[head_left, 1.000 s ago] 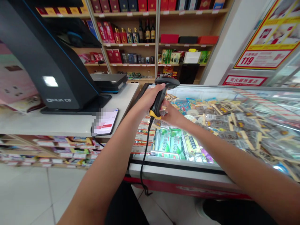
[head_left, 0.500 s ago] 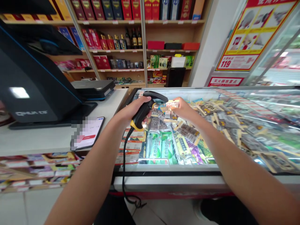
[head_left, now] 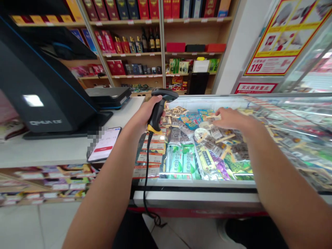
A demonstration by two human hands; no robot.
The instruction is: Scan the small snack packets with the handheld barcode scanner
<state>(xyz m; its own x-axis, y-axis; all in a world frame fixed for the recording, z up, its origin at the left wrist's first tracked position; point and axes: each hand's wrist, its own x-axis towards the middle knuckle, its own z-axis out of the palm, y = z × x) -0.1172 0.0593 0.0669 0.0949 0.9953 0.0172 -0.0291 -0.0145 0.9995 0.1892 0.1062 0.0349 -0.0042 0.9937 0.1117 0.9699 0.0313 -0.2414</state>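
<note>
A black and yellow barcode scanner (head_left: pixel 156 116) is gripped upright in my left hand (head_left: pixel 146 112), its head pointing right over the freezer. From its handle a dark cable (head_left: pixel 147 162) hangs down past the front edge. My right hand (head_left: pixel 232 118) hovers at the small snack packets (head_left: pixel 219 133) scattered over the glass top, thumb and fingers apart; nothing shows between them. Blue packets (head_left: pixel 193 120) and cream-edged ones (head_left: pixel 176 112) lie between the two hands. Below are green-and-white ice cream packs (head_left: pixel 183 160).
Left of the freezer (head_left: pixel 202 196) is a counter with a phone (head_left: pixel 105 143), a dark checkout terminal (head_left: pixel 54 93) and a flat black device (head_left: pixel 110 96). Behind stand shelves (head_left: pixel 197 20) of boxes and bottles. Price labels (head_left: pixel 149 157) line the freezer's left side.
My right hand has let go of the small packet it held near the scanner and moved right over the other packets. The scanner's head has turned and lifted slightly away.
</note>
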